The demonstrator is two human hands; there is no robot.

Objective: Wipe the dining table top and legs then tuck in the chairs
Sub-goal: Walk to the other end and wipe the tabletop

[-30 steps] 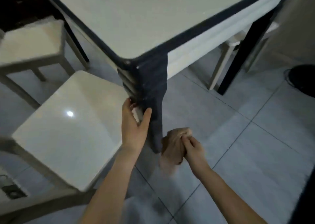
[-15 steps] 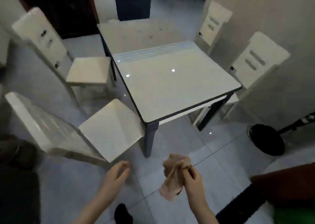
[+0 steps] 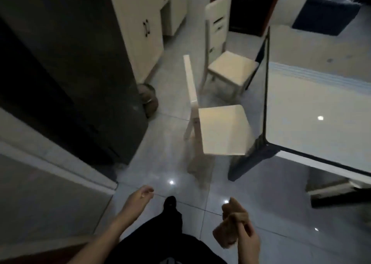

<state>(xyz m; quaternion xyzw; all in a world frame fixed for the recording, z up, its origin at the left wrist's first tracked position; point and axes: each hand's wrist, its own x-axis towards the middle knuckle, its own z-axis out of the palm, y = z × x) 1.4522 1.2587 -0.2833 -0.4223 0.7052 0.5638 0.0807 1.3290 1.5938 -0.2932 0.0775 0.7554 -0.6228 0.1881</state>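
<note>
A: What fills the view?

B: Seen from the wearer's head, looking down. A glossy white worktop (image 3: 321, 107) with a dark rim takes up the right side, its near left corner pointing toward the person.

A: And the chairs?

B: Two cream chairs stand along its left edge, both pulled out. The near chair (image 3: 222, 129) sits just beside that near corner, its seat facing the worktop. The far chair (image 3: 230, 70) stands further along the same edge. Below the corner a dark table leg (image 3: 247, 163) slants down to the grey tiled floor (image 3: 160, 163).

A: The hands?

B: Low in the frame, both well apart from the furniture. The left hand (image 3: 140, 196) holds nothing, its fingers loosely curled. The right hand (image 3: 245, 235) has its fingers wrapped round a bunched tan cloth (image 3: 224, 235).

A: Which step is this?

B: Probably the turn from wiping to tucking in chairs, though whether every leg is done cannot be told. The next move likely calls for stepping behind the near chair, gripping its back and sliding it straight under the edge, clear of the leg.
</note>
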